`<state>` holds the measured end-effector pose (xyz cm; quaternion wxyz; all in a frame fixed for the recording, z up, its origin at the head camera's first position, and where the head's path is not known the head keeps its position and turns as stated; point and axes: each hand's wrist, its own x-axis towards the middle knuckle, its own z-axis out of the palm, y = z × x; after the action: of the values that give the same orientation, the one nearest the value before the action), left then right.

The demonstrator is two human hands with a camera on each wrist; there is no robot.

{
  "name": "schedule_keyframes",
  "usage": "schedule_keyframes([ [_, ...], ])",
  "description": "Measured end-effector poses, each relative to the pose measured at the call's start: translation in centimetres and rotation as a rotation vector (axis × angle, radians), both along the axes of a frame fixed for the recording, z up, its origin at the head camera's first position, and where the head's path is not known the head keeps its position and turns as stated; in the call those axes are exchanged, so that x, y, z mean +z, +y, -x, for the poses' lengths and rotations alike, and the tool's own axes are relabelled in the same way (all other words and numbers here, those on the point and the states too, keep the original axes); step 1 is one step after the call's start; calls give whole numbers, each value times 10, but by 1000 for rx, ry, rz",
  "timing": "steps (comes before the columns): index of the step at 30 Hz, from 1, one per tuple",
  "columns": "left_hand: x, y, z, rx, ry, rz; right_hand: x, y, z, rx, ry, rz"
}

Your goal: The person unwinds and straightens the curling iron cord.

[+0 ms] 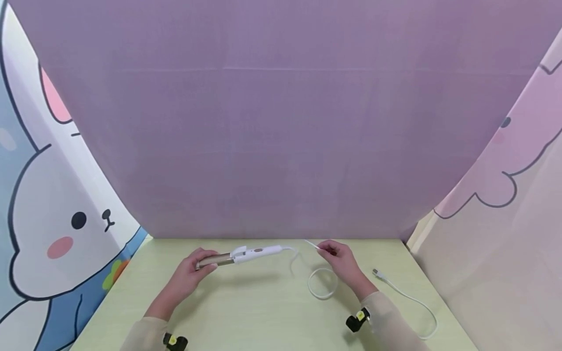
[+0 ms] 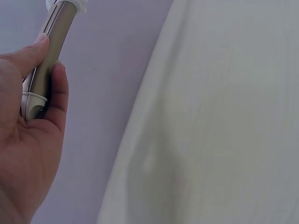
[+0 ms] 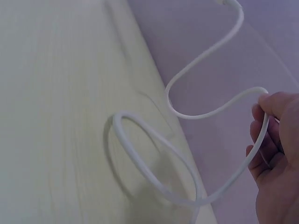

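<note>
A white curling iron (image 1: 259, 252) with a gold barrel (image 2: 57, 39) is held above the table, tilted slightly up toward its handle end. My left hand (image 1: 193, 273) grips it by the barrel near the tip, with thumb and fingers around it in the left wrist view. From the handle's end runs a white power cord (image 3: 203, 56). My right hand (image 1: 344, 265) pinches this cord between thumb and fingers, a short way from the iron. Below that hand the cord forms a loop (image 1: 322, 296) near the tabletop.
The cord's plug (image 1: 378, 274) lies on the pale table (image 1: 246, 317) to the right of my right forearm, with a curve of cord (image 1: 432, 317) behind it. A purple backdrop (image 1: 281, 146) rises at the table's far edge. Cartoon-printed curtains (image 1: 66, 209) stand at both sides.
</note>
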<state>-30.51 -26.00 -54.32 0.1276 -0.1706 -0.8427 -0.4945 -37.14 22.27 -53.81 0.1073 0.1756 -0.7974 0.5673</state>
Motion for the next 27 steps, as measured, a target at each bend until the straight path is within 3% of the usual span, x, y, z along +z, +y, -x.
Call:
schedule_keyframes([
  [8, -11, -12, 0, -9, -62, -56, -5, 21, 4, -24, -34, -22],
  [20, -27, -36, 7, 35, -123, -11, -20, 47, 14, -103, -20, -56],
  [27, -30, -43, 5, 35, -153, -4, -24, 59, 18, -126, -22, -66],
])
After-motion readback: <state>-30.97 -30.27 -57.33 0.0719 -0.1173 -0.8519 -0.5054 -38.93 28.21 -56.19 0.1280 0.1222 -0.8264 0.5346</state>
